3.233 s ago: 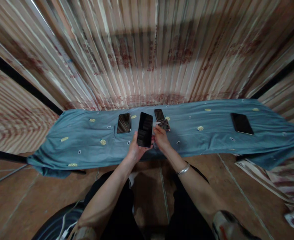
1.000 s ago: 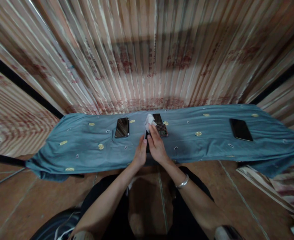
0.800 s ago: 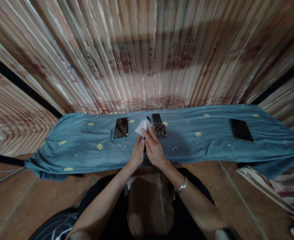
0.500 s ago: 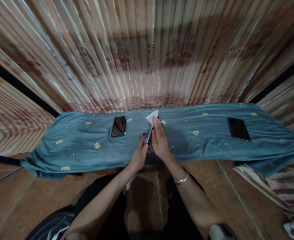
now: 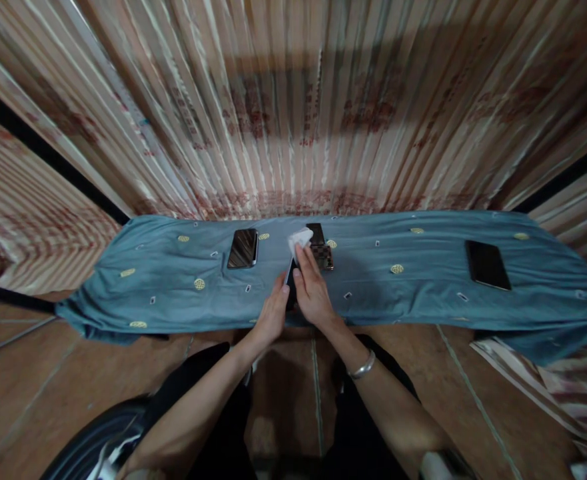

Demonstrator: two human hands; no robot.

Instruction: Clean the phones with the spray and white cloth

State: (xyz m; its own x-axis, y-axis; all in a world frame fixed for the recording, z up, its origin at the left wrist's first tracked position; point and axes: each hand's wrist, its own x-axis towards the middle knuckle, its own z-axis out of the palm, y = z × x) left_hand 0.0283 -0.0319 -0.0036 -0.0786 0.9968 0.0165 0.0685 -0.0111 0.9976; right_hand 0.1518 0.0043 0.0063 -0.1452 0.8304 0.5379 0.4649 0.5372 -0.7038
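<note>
Left hand (image 5: 272, 312) gripping, right hand (image 5: 314, 293) close by (fingers (image 5: 310, 259) outstretched).

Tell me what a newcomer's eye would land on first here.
Probably the bare left hand gripping a black, flat rectangular phone at the centre, with the bare right hand holding a crumpled white tissue at its far end. Next, perhaps, the pleated, red-printed beige curtain rising behind the blue, yellow-printed cloth.
</note>
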